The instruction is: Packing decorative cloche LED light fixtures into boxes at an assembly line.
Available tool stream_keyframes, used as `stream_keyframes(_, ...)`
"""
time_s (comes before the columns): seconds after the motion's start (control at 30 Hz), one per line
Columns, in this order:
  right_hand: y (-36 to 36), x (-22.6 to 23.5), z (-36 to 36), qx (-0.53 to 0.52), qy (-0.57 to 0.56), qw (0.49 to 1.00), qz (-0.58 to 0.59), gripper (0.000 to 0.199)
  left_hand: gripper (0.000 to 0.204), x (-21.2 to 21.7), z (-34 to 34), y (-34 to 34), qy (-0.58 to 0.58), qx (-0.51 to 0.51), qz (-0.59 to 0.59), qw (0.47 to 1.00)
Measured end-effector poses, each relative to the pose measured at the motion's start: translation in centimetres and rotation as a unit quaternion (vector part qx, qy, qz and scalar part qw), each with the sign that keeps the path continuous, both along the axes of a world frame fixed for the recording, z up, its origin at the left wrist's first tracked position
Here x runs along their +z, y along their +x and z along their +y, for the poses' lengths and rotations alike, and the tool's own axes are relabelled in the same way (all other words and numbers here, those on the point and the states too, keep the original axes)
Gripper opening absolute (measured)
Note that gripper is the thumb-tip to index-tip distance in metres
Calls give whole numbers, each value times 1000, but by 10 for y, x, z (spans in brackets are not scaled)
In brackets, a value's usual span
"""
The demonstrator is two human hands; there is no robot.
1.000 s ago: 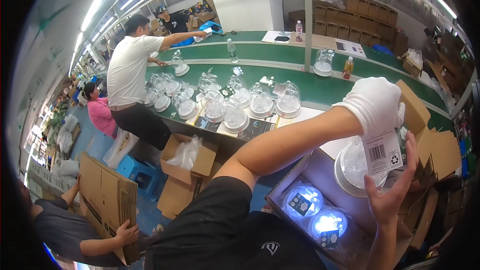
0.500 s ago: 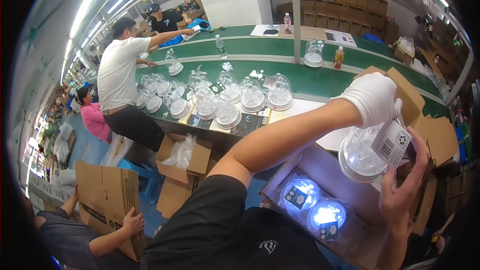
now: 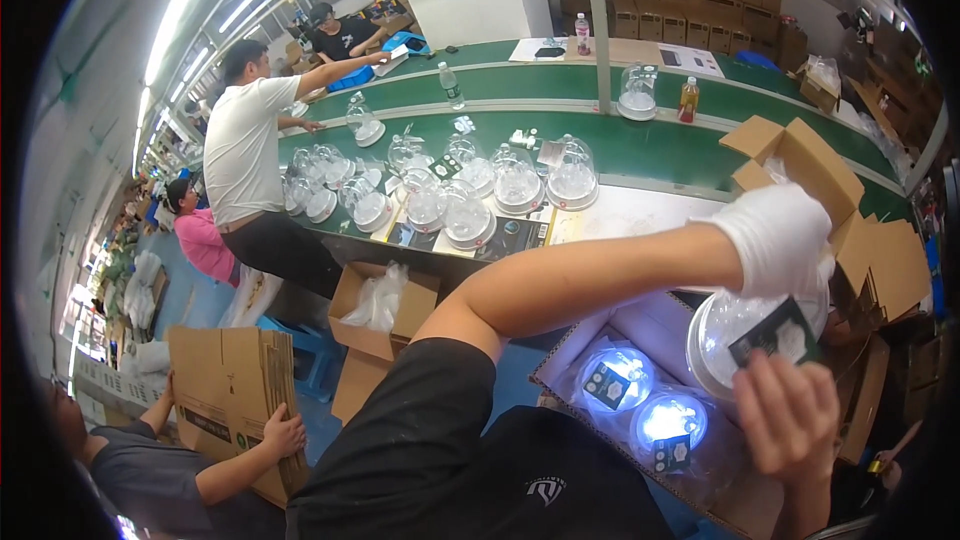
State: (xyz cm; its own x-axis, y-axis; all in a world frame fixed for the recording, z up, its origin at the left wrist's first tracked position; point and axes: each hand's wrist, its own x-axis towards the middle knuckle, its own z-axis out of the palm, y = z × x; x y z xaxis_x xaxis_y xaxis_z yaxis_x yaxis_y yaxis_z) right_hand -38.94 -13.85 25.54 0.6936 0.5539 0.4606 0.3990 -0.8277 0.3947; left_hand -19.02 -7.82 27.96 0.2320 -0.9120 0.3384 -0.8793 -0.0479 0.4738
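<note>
Here: left hand [image 3: 778, 240] in white glove, clamped over top of clear round plastic dome with dark square label [image 3: 752, 332]. Right hand [image 3: 790, 418] bare, fingers spread, touching dome's lower edge; grip unclear. Dome held above open brown cardboard box [image 3: 600, 340], just beside two glowing blue-white round lights in plastic wrap [image 3: 645, 400]. Beyond, green conveyor table [image 3: 640, 145] crowded with more clear domes [image 3: 470, 195].

A clear plastic dome [image 3: 745, 335] — round, dark square label on its front — tilts above the open box [image 3: 640, 335], near right.
</note>
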Motion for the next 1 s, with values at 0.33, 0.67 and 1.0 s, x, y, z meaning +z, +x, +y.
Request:
stream_keyframes(0.33, -113, -76, -45, -152, 326, 926, -113, 53, 23, -39, 40, -49, -59, -94, -21, 994)
stream_keyframes(0.67, -117, -151, -102, -321, 404, 685, 515, 36, 22, -43, 48, -53, -48, -165, 46, 984)
stream_keyframes(1.0, -109, -297, -146, -315, 134, 475, 811, 64, 16, -127, 14, -81, 10, -180, -6, 984)
